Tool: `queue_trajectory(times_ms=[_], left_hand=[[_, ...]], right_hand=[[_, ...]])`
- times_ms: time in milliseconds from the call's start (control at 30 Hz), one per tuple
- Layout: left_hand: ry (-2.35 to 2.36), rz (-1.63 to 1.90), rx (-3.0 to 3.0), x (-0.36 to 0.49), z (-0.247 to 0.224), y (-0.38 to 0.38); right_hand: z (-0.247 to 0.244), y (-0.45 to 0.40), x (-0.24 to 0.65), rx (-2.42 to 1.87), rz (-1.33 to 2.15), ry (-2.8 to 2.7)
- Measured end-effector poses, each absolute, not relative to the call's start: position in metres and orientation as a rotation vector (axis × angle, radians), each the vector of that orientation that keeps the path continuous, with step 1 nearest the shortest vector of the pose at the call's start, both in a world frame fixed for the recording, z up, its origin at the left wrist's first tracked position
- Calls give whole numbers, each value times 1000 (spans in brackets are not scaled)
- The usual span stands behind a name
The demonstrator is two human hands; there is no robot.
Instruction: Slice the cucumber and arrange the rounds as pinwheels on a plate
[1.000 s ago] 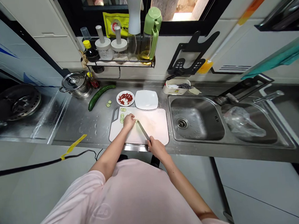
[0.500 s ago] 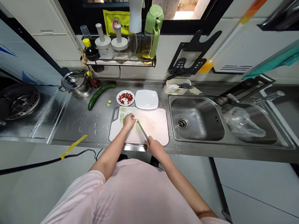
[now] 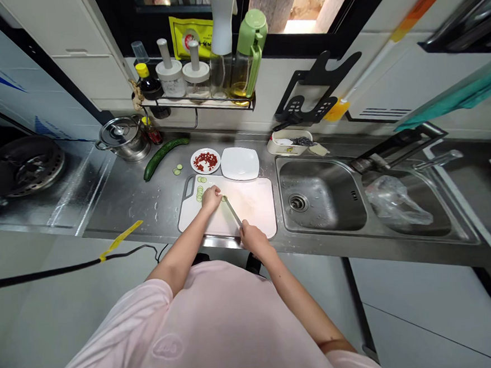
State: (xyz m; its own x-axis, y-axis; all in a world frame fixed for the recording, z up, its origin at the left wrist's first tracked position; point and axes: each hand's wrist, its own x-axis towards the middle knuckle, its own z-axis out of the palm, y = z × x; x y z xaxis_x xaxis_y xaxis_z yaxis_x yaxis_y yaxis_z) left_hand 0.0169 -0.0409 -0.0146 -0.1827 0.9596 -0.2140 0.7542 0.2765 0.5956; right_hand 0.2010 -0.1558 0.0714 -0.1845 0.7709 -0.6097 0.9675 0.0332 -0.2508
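My left hand [image 3: 211,198] rests on the white plastic cutting board [image 3: 249,203], its fingers gripping a short piece of cucumber [image 3: 223,198]. My right hand [image 3: 253,239] is closed around the handle of a kitchen knife [image 3: 233,210], whose blade stands against the cucumber piece. Several round cucumber slices [image 3: 199,194] lie in a row at the board's left end. Behind the board lie a long uncut cucumber [image 3: 163,158] and a small plate of chopped red chili [image 3: 205,161]. A white square plate [image 3: 239,163] sits beside it.
A stainless steel double sink [image 3: 320,195] lies right of the board, with a plastic bag [image 3: 392,200] in its far basin. A steel pot [image 3: 123,139] stands at the left, beyond it a stove burner [image 3: 19,166]. Bottles and jars line a shelf [image 3: 198,104] above the counter.
My hands and the knife have stayed almost in place. The whole view has drifted slightly left.
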Motion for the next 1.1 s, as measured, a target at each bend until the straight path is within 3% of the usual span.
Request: queue_trajectory(times_ms=[1100], left_hand=[[1998, 457, 1529, 17, -12, -40]], right_hand=[[77, -155, 200, 1778, -920, 1998]])
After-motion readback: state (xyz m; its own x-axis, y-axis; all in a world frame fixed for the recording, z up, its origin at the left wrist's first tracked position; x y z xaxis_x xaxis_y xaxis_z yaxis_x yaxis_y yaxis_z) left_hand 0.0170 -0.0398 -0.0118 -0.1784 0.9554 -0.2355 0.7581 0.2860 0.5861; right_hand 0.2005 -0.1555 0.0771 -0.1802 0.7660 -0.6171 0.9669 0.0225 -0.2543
